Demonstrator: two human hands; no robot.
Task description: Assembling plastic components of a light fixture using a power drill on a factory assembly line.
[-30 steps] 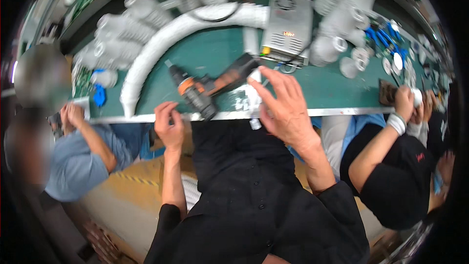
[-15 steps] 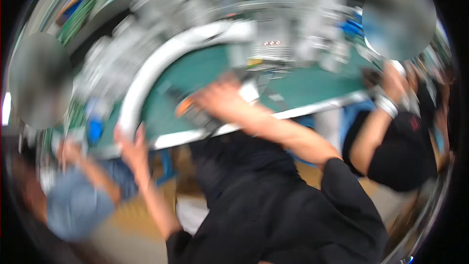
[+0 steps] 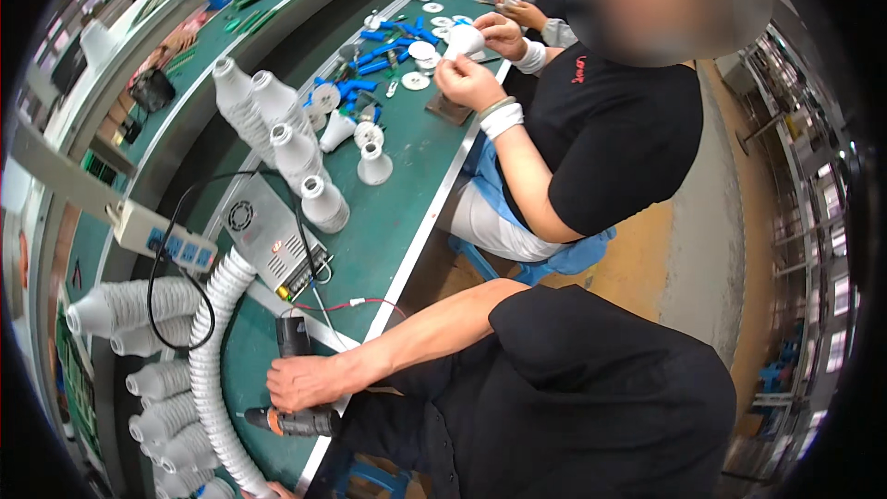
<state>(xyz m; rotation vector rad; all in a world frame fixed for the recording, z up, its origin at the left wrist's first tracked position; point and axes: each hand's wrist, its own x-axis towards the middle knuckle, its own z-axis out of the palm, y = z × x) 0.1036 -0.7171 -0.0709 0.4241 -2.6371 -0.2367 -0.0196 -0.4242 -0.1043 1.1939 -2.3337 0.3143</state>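
Observation:
On the green bench my right hand [image 3: 303, 383] is wrapped around the handle of a cordless drill [image 3: 309, 422]. The drill lies on its side, black with an orange collar, its bit pointing left and its battery showing beyond my hand. Beside it curves a long row of nested white lamp housings [image 3: 205, 360]. At this row's near end, on the lower edge of the picture, a small part of my left hand [image 3: 273, 491] shows, closed around the end; most of it is cut off.
A metal power supply [image 3: 268, 231] with black and red wires stands beyond the drill. Stacked white housings [image 3: 166, 416] line the bench's left. Farther along are more cone stacks [image 3: 296, 152] and blue parts [image 3: 379, 60]. On the right, a co-worker [image 3: 619, 148] handles a white cone.
My view has swung to the right and sharpened from a blur. My left hand has slipped to the lower edge, still at the row's end. My right hand remains on the drill.

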